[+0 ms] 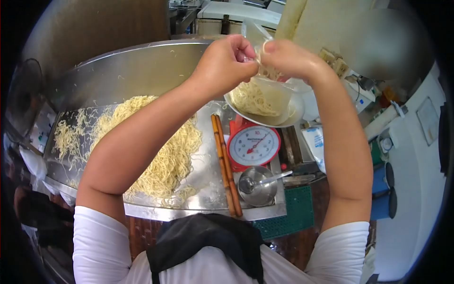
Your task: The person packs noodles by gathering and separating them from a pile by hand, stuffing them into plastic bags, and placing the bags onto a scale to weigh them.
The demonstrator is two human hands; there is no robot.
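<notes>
- Left hand [222,61] is nearly closed, with the bag's top pinched between thumb and curled fingers.
- Right hand [288,59] is bent inward beside it and closed on the plastic; its fingertips are partly hidden.
- Clear bag [280,92], with noodles in its lower part, is held over the bowl [269,124].
- For good handling, the neck is best gathered above the noodles, tension shared evenly by 2 hands, and the strands left unsqueezed; thin plastic could be torn by a hard pull.
- Beside the bowl, a red scale [254,145] is seen.
- On the metal tray [205,165], a large noodle heap [165,165] is spread, with loose strands around it.
- Nearer the body, 2 sticks [224,165] are laid beside a steel pot [255,193], in which a spoon [275,178] is rested.
</notes>
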